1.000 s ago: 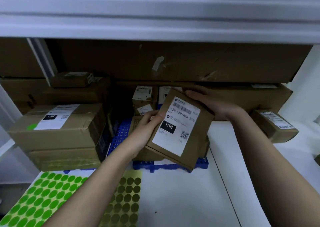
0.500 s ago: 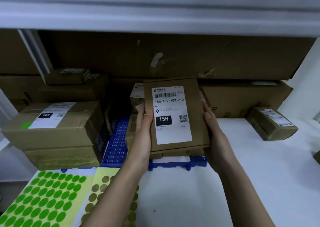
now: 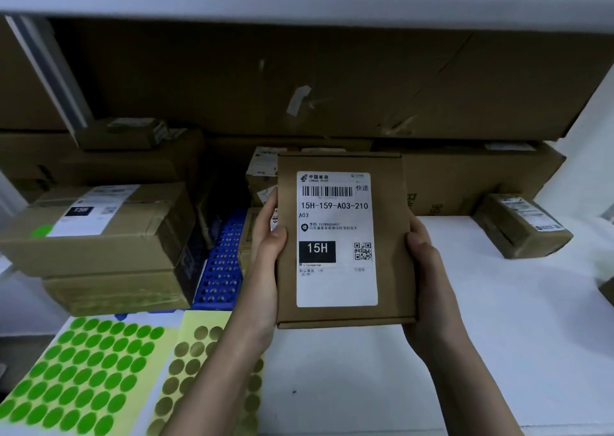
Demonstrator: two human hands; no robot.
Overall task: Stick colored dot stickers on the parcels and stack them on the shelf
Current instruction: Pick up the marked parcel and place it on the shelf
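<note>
Both hands — left hand (image 3: 265, 262), right hand (image 3: 428, 269) — around parcel (image 3: 392, 236).

Parcel label (image 3: 336, 238) — "CHINA POST", "15H-159-A03-210", "15H".

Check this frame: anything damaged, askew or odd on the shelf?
The big carton at the back is scuffed, with torn tape peeling mid-face. The small box at the right sits skewed to the shelf edge. The held parcel looks intact and carries no dot, unlike the box at left with a green dot.
</note>
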